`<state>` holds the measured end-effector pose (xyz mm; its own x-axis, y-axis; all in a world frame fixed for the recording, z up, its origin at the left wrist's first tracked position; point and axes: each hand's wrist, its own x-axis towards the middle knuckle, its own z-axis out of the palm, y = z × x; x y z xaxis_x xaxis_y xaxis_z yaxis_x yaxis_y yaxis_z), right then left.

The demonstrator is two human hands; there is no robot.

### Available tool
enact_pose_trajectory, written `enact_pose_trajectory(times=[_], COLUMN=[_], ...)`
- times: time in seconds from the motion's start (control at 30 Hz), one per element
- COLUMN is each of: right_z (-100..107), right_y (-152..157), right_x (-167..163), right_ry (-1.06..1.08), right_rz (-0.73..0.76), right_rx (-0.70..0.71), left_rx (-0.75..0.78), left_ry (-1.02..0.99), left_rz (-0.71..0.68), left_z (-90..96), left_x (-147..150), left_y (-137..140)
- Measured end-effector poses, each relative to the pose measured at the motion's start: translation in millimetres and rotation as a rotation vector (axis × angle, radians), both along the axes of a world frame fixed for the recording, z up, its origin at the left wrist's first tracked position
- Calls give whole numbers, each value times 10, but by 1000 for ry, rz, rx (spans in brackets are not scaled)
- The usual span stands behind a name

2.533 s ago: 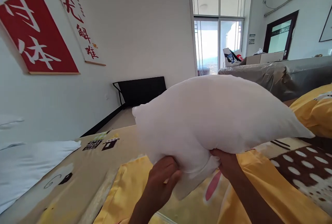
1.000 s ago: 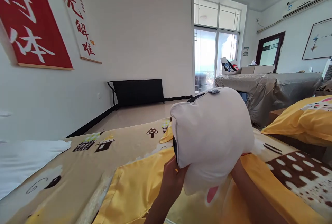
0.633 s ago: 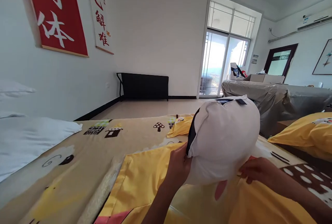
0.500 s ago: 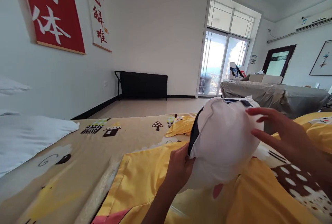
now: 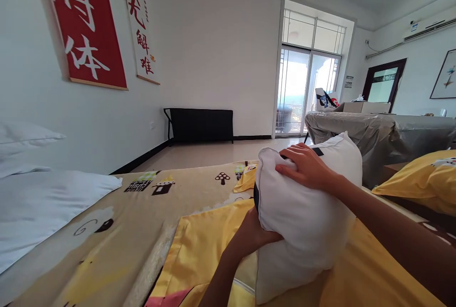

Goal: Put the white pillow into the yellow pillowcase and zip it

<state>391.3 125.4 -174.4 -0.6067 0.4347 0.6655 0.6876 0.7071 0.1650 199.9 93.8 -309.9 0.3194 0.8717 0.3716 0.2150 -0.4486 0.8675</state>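
Observation:
A white pillow (image 5: 306, 221) with black patches along its edge stands bunched up in front of me. My left hand (image 5: 252, 233) is closed round its left side, with the thumb across the white face and the fingers hidden behind. Over the top left part lies my right hand (image 5: 308, 164), its fingers bent onto the upper edge and pressing the pillow. Beneath the pillow spreads a yellow pillowcase (image 5: 199, 236) with a pink patch near the bottom and a pale zip-like strip beside my left forearm.
The patterned beige blanket (image 5: 138, 231) covers the surface before me. White pillows (image 5: 46, 207) are stacked at the left. A yellow pillow (image 5: 420, 179) lies at the right, with a plastic-covered table (image 5: 356, 131) behind. A black folded frame (image 5: 201, 125) leans by the wall.
My right hand has moved left from beside the pillow and taken hold of its top edge. The pillow has turned and now stands more upright. The view has shifted slightly.

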Motion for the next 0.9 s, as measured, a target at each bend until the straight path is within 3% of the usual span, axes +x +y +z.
enact_pose_trajectory(times=[0.17,0.33,0.47,0.57,0.67,0.77,0.9], right_z=[-121,-357,-464,-495,-531,-593,-680], right_y=[-20,-19,-32,-93,-202,-320,-464], right_x=[-43,-78,-78,-27,68,172,284], right_ry=[-25,-41,-36,-31,-6,34,36], right_rz=[51,114,103,128,177,207,211], right_rx=[42,113,162,189,227,293,363], left_rx=[41,73,24,-85,-53,49,77], left_ry=[-34,-58,-48,0,-175,-367,-206], left_rz=[149,142,135,-61,-284,-205,-4], left_z=[-175,-313,-315,-193,36,289,508], left_x=[-63,-114,-188,-351,-495,-450,-191], left_y=[142,253,273,244,142,-45,-308])
